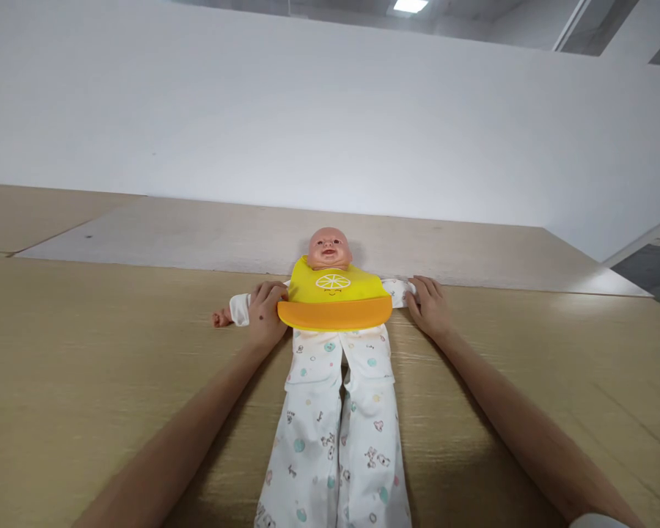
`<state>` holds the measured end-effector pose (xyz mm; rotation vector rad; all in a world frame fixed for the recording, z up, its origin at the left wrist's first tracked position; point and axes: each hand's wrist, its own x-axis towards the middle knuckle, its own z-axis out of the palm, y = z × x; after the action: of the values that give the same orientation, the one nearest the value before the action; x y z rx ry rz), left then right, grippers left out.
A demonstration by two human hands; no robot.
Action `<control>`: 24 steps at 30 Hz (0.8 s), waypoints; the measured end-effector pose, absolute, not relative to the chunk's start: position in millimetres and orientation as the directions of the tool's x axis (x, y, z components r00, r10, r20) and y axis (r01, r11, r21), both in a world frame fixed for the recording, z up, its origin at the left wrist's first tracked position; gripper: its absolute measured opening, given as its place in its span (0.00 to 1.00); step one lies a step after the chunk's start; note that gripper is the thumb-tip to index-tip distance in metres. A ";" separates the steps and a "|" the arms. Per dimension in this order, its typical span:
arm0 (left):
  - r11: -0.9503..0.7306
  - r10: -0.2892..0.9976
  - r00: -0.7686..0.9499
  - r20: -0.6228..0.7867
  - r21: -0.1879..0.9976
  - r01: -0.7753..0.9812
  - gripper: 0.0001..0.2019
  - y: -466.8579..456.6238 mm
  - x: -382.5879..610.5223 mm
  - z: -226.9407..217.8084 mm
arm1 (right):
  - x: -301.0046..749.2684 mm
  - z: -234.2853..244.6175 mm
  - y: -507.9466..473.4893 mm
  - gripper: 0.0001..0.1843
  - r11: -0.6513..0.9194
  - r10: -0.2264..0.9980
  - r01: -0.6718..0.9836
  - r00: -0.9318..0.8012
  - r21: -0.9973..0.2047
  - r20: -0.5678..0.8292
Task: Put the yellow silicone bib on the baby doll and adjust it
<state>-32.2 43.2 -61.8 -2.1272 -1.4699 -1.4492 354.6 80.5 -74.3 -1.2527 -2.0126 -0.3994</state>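
A baby doll [330, 248] lies on its back on the table, head away from me, in white printed clothes [338, 433]. Over its chest spreads a yellow silicone bib [334, 290] with a citrus-slice print and an orange catch pocket. My left hand [268, 315] is closed around the doll's sleeved arm on the left, right beside the bib's edge; the doll's bare hand [222, 317] sticks out past it. On the other side my right hand [427, 306] has its fingers curled over the end of the other sleeve [399, 292], hiding that doll hand.
The wooden table [143, 367] extends to both sides of the doll. Behind its head runs a paler board [225, 231], and a white wall [330, 125] rises beyond that.
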 end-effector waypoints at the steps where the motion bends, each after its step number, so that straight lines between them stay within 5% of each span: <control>1: -0.500 0.614 0.043 0.788 0.345 0.794 0.05 43.4 -32.0 -61.6 | 351.9 -72.6 78.4 0.19 0.493 0.634 0.865 -0.281 -0.096 0.720; 8: -0.508 0.606 0.029 0.795 0.358 0.783 0.07 45.2 -32.9 -63.0 | 321.7 -59.0 57.4 0.19 0.570 0.538 0.821 -0.405 0.035 0.739; 14: -0.383 0.609 -0.137 0.781 0.442 0.811 0.12 49.4 -37.3 -73.4 | 316.9 -63.4 52.3 0.07 0.615 0.606 0.787 -0.435 -0.045 0.666; 24: -0.450 0.593 -0.035 0.804 0.368 0.814 0.11 44.7 -33.2 -70.6 | 314.4 -62.7 48.9 0.13 0.563 0.765 0.800 -0.410 -0.206 0.497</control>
<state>-33.2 44.7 -70.6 -2.0166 -1.5079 -1.4837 314.4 48.9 -62.7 -1.2510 -2.2515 -0.0853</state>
